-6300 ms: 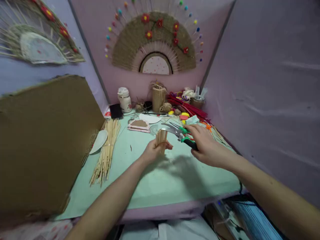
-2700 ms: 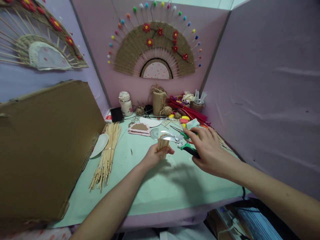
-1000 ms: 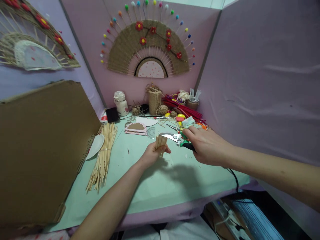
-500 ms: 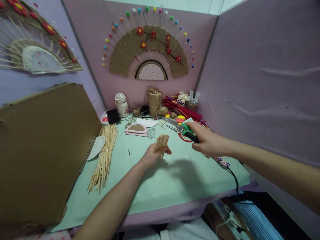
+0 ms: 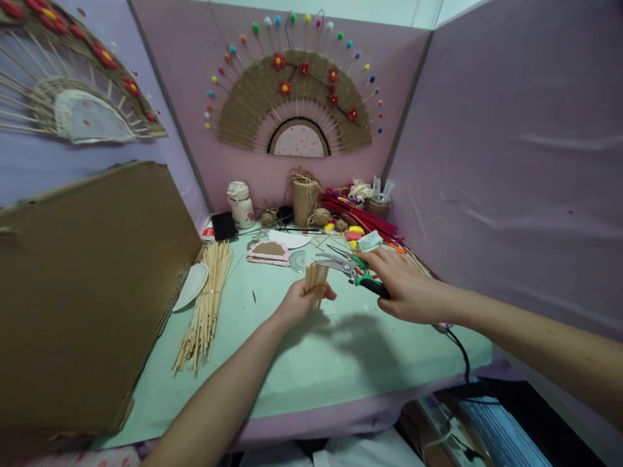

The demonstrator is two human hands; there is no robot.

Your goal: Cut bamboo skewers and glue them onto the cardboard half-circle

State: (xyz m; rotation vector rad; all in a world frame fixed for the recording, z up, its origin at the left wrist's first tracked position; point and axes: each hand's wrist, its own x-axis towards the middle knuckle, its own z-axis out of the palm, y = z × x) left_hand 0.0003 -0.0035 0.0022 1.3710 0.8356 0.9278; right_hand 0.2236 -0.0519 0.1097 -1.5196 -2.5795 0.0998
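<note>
My left hand (image 5: 298, 302) is closed round a short bundle of wooden sticks (image 5: 315, 277), held upright above the mint-green table (image 5: 302, 363). My right hand (image 5: 403, 288) grips the green and black handles of a pair of shears (image 5: 346, 267). The shears' metal blades stand apart and point left, their tips just right of the top of the bundle.
A long sheaf of bamboo sticks (image 5: 207, 301) and a white plate (image 5: 191, 285) lie at the left beside a big cardboard sheet (image 5: 82, 292). Jute twine spool (image 5: 304, 198), a jar (image 5: 241, 203), red sticks (image 5: 360, 215) and craft bits crowd the back. A cable (image 5: 460, 357) hangs off the right edge.
My right hand swung the shears up and away half a second ago, then brought them back down to the bundle's top. The left hand has stayed in place with the sticks.
</note>
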